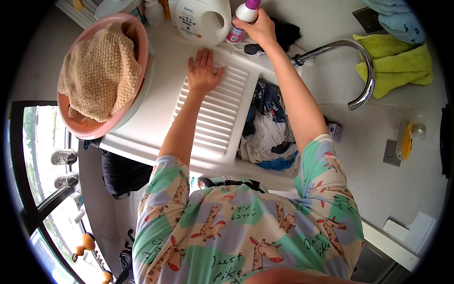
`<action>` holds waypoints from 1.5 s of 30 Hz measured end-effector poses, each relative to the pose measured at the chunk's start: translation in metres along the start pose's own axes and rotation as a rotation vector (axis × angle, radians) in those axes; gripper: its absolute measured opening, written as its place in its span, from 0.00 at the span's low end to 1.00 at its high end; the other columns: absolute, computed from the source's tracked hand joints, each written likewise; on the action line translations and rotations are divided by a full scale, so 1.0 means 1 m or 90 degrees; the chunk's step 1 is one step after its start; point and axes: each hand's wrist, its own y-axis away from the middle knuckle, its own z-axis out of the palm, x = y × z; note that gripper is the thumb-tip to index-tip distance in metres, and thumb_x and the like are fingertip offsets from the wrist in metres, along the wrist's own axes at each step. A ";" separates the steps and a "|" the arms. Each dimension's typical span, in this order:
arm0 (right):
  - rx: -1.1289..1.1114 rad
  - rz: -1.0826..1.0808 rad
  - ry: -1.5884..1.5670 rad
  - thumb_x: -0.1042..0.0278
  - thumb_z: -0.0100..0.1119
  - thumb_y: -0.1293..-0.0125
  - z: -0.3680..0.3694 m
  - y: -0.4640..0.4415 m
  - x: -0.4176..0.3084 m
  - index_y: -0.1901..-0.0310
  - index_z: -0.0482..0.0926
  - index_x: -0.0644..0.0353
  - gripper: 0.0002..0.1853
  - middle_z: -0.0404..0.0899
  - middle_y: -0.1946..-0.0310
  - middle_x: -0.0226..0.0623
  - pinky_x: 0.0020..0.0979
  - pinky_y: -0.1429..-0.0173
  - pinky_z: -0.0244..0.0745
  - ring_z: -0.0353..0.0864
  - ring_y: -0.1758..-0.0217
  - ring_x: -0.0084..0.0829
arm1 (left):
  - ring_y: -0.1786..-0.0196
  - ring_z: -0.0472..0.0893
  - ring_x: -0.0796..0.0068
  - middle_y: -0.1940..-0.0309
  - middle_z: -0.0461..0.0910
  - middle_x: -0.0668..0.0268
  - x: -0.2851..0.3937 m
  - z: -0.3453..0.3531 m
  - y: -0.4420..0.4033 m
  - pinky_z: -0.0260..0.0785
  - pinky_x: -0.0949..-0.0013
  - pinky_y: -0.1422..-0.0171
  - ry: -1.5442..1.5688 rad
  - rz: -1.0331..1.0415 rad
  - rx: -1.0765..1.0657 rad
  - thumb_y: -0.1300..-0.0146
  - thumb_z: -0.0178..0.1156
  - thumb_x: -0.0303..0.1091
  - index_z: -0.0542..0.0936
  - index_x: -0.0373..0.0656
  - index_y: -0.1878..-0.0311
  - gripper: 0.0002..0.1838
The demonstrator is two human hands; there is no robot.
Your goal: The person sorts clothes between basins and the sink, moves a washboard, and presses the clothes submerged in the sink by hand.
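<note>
Bottle and both hands at the rear of the washing sink.

The purple-capped bottle lies just right of the white jug, beyond the ribbed washboard. Its long axis runs obliquely, cap end pointing away from the wearer and slightly right. The right hand closes partway around its side, fingers partly hidden. The left hand rests palm down, open and holding nothing, at the washboard's far end. Dark cloth lies beside the right hand; the jug blocks the bottle's left side. Clothes fill the basin; the curved tap stands to the right.
</note>
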 end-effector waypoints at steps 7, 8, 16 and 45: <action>0.268 -0.071 -0.140 0.60 0.78 0.38 -0.002 0.073 -0.005 0.33 0.71 0.65 0.37 0.78 0.40 0.48 0.38 0.44 0.81 0.83 0.43 0.42 | 0.16 0.58 0.59 0.20 0.64 0.59 0.001 0.000 0.000 0.46 0.41 0.15 0.011 0.001 0.009 0.30 0.53 0.63 0.65 0.43 0.21 0.42; 0.273 -0.084 -0.118 0.62 0.76 0.36 -0.001 0.098 0.000 0.33 0.71 0.65 0.34 0.79 0.41 0.47 0.38 0.45 0.81 0.83 0.43 0.42 | 0.17 0.60 0.58 0.21 0.66 0.58 -0.001 0.005 0.000 0.48 0.40 0.16 0.021 0.009 0.035 0.30 0.54 0.62 0.66 0.42 0.22 0.42; 0.075 0.015 0.066 0.63 0.69 0.32 0.031 0.331 0.076 0.28 0.70 0.59 0.33 0.67 0.27 0.56 0.55 0.23 0.61 0.66 0.24 0.56 | 0.16 0.58 0.59 0.20 0.64 0.58 -0.002 0.007 0.000 0.46 0.41 0.15 0.005 0.025 0.026 0.30 0.53 0.64 0.65 0.42 0.22 0.43; -0.087 0.032 0.367 0.46 0.69 0.39 0.022 0.411 0.092 0.24 0.69 0.46 0.42 0.51 0.17 0.53 0.66 0.17 0.33 0.44 0.12 0.50 | 0.14 0.51 0.53 0.15 0.52 0.58 0.035 -0.045 0.185 0.38 0.38 0.14 -0.004 0.134 -0.129 0.24 0.48 0.62 0.53 0.54 0.15 0.41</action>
